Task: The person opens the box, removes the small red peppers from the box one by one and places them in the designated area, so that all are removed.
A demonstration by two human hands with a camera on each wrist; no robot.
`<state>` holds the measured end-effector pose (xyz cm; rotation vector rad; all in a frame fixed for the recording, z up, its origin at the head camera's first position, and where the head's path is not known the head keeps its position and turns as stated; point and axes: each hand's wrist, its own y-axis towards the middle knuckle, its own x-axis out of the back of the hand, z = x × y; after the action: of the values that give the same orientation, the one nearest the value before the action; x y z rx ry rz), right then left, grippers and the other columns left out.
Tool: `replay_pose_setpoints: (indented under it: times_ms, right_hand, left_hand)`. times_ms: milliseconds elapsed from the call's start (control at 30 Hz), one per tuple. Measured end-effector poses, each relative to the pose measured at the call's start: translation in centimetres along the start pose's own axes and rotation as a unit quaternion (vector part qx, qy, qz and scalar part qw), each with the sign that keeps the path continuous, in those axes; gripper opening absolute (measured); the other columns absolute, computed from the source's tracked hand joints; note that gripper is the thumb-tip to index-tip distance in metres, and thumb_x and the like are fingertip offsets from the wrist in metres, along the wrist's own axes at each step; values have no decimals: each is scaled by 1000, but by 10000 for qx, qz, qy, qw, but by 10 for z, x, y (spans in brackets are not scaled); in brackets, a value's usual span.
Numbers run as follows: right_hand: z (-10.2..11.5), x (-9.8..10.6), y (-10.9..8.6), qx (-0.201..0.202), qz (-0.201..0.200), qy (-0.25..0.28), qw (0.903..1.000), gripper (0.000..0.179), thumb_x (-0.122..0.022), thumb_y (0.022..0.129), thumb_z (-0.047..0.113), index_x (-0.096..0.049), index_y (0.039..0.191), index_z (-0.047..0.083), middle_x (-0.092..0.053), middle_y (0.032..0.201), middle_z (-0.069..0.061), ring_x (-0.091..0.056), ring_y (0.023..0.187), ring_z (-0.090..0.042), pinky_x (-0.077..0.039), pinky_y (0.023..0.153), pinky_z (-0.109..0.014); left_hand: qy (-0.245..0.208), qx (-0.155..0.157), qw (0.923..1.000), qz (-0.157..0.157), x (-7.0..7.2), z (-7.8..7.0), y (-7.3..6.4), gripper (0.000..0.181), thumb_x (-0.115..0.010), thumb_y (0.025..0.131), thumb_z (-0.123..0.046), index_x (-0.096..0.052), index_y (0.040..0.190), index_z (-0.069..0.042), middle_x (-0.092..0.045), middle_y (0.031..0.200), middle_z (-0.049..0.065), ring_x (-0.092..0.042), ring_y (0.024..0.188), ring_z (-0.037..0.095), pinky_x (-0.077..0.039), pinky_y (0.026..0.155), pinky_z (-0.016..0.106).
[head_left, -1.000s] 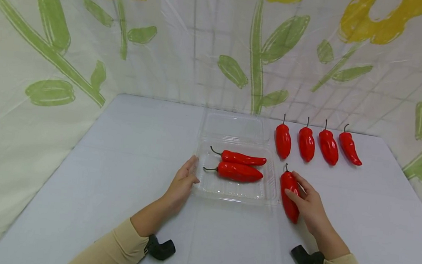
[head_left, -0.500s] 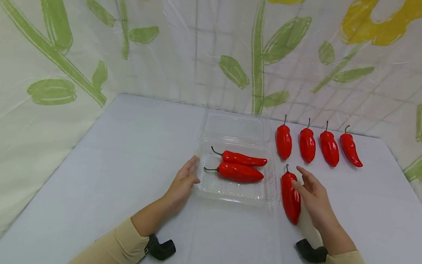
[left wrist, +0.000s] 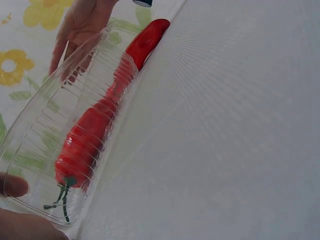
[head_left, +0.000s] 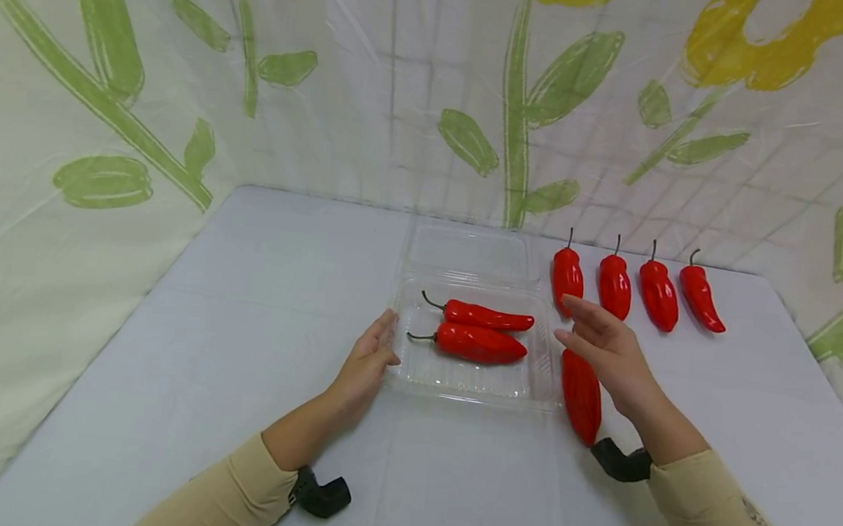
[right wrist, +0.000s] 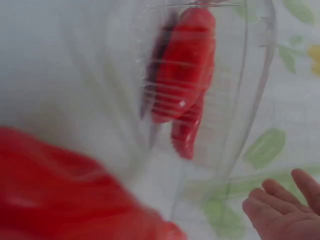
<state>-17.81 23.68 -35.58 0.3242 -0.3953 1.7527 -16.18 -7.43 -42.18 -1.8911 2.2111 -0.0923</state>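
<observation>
A transparent hinged plastic container [head_left: 467,384] lies with its lid laid back, two red peppers [head_left: 480,344] side by side in its base. Against its left wall rests my left hand [head_left: 360,366], fingers fairly straight along the side and thumb at the rim. Another red pepper [head_left: 581,398] lies just right of the container, its stem end hidden beneath my right hand [head_left: 605,354]. This hand holds nothing; its fingers stretch left with the thumb apart. In the right wrist view that pepper [right wrist: 65,190] looms blurred in the foreground and the fingers [right wrist: 280,207] are spread.
Several more red peppers [head_left: 658,296] stand in a row at the back right of the white table [head_left: 277,284], stems pointing away. The container's lid [head_left: 471,252] lies flat behind its base. A flower-printed curtain [head_left: 343,122] hangs behind the table.
My right hand has let go of the pepper beside the container, lifted off and moved over its stem end, towards the back left. The left hand has stayed in place.
</observation>
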Motion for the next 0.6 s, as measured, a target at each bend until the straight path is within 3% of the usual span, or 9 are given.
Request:
replay_pose_setpoints:
  times_ms: [200,400,600]
  right_hand:
    - [18,-9,17,328,513,-474,9970,63,-62,87,31,-37,143,15,-40,146,-10,-33,137,-33,-43,96,-40]
    - [32,-14,30,453,951,-916,9902,61,-64,85,34,-43,139,17,-45,143,-8,-37,135,-34,-46,96,-44]
    - [44,-23,43,491,1454,-1009,9830,57,-65,85,30,-47,136,15,-47,140,-8,-38,134,-33,-48,95,-43]
  left_hand:
    - [-3,-19,10000,-1,1,0,0,74,-34,81,7,-7,149,-1,-7,158,11,-3,146,26,-7,118,43]
    - [-54,-36,10000,28,1,1,-1,73,-33,80,8,-8,148,0,-8,157,13,-2,146,27,-6,118,43]
    - [-77,-97,9999,39,1,0,0,74,-33,80,9,-7,148,1,-7,157,14,-1,146,27,-6,118,43]
